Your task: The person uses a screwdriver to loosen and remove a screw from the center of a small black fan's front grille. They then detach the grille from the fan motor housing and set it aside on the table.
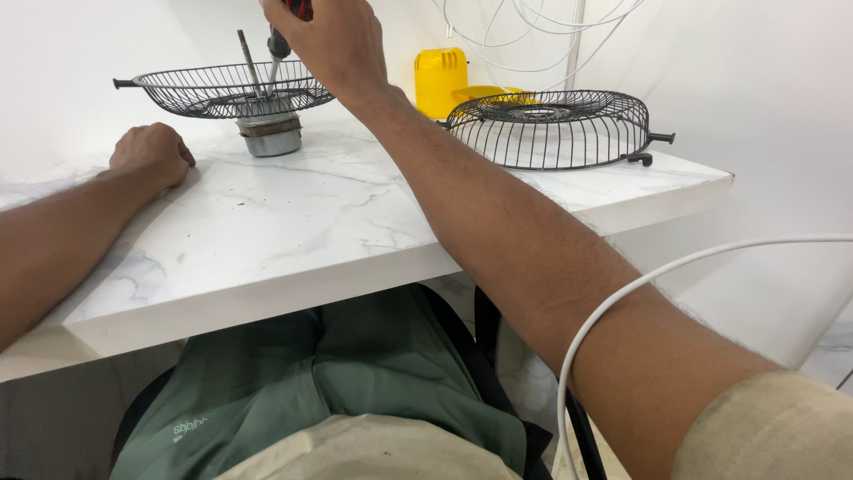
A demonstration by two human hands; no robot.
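My right hand (330, 37) reaches far across the white marble table (293, 222) and is shut on a screwdriver (279, 44) with a red and black handle. Its tip points down into a black wire fan guard (178, 89) that sits on a grey motor housing (269, 133). A thin metal shaft (248, 60) sticks up from the motor beside the screwdriver. My left hand (151, 153) rests as a closed fist on the table, left of the motor and a little nearer to me, holding nothing.
A second black wire fan guard (551, 129) lies dome-up at the table's right end. Behind it stand a yellow plastic part (440, 80) and white cables (533, 27) on the wall. A white cable (622, 298) loops over my right forearm.
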